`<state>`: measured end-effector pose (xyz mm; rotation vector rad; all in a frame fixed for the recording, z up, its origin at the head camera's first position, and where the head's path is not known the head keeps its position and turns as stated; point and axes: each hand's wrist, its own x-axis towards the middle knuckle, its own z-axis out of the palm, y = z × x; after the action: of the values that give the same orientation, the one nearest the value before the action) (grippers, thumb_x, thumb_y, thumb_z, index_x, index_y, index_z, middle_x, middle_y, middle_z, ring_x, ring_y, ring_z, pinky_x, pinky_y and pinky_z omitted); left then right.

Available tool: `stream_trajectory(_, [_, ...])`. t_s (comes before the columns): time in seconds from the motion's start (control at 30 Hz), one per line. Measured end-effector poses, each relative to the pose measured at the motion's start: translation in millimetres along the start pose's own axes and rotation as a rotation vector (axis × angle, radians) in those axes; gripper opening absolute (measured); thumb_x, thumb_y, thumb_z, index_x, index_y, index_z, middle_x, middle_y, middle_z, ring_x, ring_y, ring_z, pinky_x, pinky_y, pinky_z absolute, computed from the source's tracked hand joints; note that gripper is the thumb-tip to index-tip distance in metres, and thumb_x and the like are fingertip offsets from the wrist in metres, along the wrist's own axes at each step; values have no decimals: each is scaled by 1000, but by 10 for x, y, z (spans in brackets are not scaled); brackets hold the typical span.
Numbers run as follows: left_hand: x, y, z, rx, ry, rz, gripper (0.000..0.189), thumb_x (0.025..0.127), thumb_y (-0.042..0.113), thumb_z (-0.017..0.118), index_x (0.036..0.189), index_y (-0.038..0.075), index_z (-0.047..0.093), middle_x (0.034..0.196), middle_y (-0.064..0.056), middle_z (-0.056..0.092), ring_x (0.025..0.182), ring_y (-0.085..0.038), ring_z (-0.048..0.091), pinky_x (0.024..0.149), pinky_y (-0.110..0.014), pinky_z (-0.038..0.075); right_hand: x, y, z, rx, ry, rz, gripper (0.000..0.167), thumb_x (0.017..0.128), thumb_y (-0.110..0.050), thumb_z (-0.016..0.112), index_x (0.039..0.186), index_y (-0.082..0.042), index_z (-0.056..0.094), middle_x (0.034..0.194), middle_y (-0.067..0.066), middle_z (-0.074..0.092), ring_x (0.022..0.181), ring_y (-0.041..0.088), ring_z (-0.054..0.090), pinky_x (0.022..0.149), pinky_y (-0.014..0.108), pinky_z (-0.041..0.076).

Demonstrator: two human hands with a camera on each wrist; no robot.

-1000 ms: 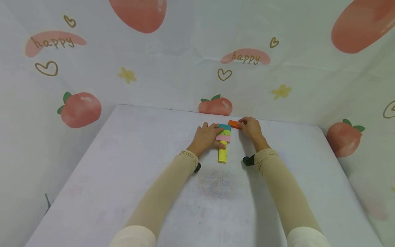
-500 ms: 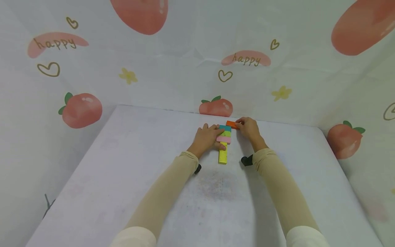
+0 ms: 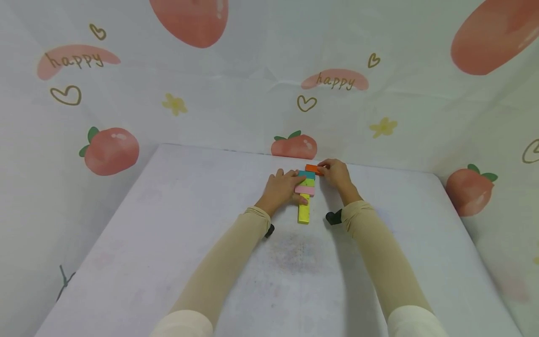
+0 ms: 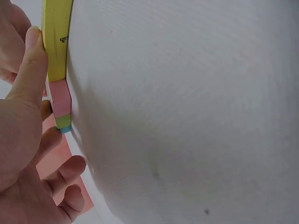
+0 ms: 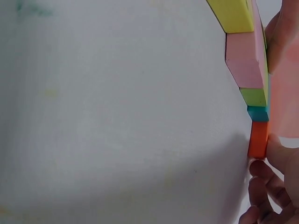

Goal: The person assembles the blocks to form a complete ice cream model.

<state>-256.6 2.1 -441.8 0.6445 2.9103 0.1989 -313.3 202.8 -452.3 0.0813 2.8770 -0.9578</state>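
Observation:
My right hand [image 3: 338, 174] pinches an orange block [image 3: 312, 169] by its right end, thumb on one side and fingertips at the other. This block lies at the far end of a row of wooden blocks, close behind the blue block [image 3: 307, 174]. Nearer to me come a light green block [image 3: 309, 182], a pink block [image 3: 305, 190] set crosswise and a long yellow block [image 3: 303, 214] pointing toward me. My left hand [image 3: 278, 189] rests along the row's left side. Its straight thumb [image 4: 30, 70] touches the yellow block, and a finger lies over the green one.
A white-covered table [image 3: 189, 224] bears the blocks near its back edge. Behind it hangs a white cloth [image 3: 236, 103] printed with peaches, hearts and flowers. A dark device [image 3: 334, 217] sits at my right wrist.
My right hand has slid the orange block to the left, bringing it behind the blue block. The left hand and the other blocks have stayed in place.

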Motion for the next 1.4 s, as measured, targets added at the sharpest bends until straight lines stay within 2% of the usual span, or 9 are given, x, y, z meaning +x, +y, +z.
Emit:
stream_trajectory(0.5, [21,19,5,6,11,8,88,80,73,67,156,36,42,162,1,42,130,-31,47,108,-50,45,-25,-72,-10,5,-13,-31,31,107,-21,54,130,-4,67,129,21,62,114,34,52,105,48,48])
stream_trajectory(0.73, [35,23,15,10,9,11,87,80,73,67,156,37,42,163,1,41,130,-31,48,107,-50,45,1,-87,13,20,-17,-30,31,106,-21,55,129,-4,67,123,19,63,109,32,53,99,44,49])
stream_trajectory(0.97, [53,22,17,-1,11,20,88,80,72,69,156,38,41,163,2,41,129,-32,47,107,-51,44,17,-99,28,19,-13,-52,31,106,-21,55,128,-4,67,124,18,64,109,32,54,101,46,48])
stream_trajectory(1.4, [41,21,-13,27,-9,16,89,80,73,68,156,35,42,159,0,45,129,-30,46,107,-50,44,30,-123,92,-49,-26,-66,32,105,-23,57,130,-6,67,117,18,60,103,31,52,91,39,47])
